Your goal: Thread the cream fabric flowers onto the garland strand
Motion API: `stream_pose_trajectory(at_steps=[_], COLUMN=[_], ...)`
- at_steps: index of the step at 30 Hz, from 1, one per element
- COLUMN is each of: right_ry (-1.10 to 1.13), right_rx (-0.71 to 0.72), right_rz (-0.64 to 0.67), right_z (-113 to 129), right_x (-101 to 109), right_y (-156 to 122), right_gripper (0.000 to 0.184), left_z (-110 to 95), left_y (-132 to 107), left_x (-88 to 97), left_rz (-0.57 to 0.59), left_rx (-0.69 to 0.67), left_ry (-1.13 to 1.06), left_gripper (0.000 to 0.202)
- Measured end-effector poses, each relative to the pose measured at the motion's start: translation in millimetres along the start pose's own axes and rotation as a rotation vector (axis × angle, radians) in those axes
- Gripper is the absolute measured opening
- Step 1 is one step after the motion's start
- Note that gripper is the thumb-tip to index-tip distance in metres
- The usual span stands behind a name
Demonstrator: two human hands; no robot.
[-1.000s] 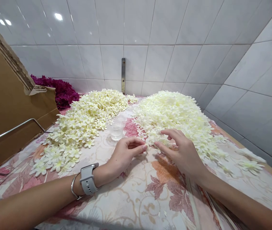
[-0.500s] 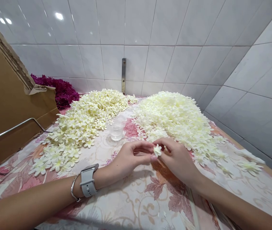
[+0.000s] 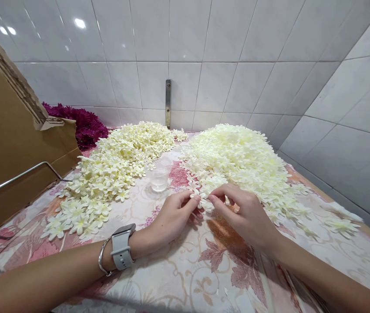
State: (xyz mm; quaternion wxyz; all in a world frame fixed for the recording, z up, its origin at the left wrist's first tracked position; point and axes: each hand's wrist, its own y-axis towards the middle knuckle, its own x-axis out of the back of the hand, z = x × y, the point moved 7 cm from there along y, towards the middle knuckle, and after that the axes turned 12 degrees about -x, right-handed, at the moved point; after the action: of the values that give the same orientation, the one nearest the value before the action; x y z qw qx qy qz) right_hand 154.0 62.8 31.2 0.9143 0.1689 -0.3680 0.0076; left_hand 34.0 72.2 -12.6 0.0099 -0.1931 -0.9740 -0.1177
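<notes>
My left hand [image 3: 175, 217] and my right hand [image 3: 245, 213] meet fingertip to fingertip at the near edge of the right heap of cream fabric flowers [image 3: 240, 161]. Both pinch a small cream flower [image 3: 204, 203] between thumbs and fingers, just above the floral cloth [image 3: 188, 269]. A grey watch and a metal bangle ring my left wrist. A second heap of cream flowers [image 3: 113, 169] lies to the left. A small clear cup [image 3: 159, 179] stands between the heaps, just beyond my left hand.
A torn cardboard sheet [image 3: 11, 130] with a metal rod leans at the left. Purple flowers [image 3: 80, 121] lie behind it against the white tiled wall. The tiled wall also closes in on the right. A few loose flowers [image 3: 338, 226] lie at the right edge.
My right hand picked a flower off the heap's edge and both hands came together on it. They have since shifted slightly forward toward the heap, still pinching.
</notes>
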Motion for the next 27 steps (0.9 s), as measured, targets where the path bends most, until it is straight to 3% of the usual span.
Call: stream_pose_trajectory(at_steps=[7, 14, 17, 22, 27], right_ry=[0.114, 0.335, 0.408, 0.411, 0.390], right_rx=[-0.096, -0.217, -0.238, -0.314, -0.342], right_rz=[0.161, 0.437, 0.445, 0.339, 0.383], right_z=[-3.9, -8.4, -7.6, -13.3, -14.4], right_x=[-10.5, -30.4, -31.9, -23.6, -23.0], right_y=[-4.1, -8.2, -9.1, -8.7, -8.6], right_gripper=[0.027, 0.027, 0.024, 0.023, 0.026], left_z=[-9.0, -9.7, -7.7, -10.0, -10.6], left_y=[-2.3, -3.7, -2.6, -0.5, -0.7], left_x=[4.7, -1.3, -2.0, 0.0, 2.5], left_rz=[0.017, 0.071, 0.075, 0.057, 0.038], left_rx=[-0.052, -0.042, -0.036, -0.046, -0.039], left_ry=[0.161, 0.147, 0.138, 0.171, 0.179], left_gripper=[0.032, 0.034, 0.035, 0.033, 0.028])
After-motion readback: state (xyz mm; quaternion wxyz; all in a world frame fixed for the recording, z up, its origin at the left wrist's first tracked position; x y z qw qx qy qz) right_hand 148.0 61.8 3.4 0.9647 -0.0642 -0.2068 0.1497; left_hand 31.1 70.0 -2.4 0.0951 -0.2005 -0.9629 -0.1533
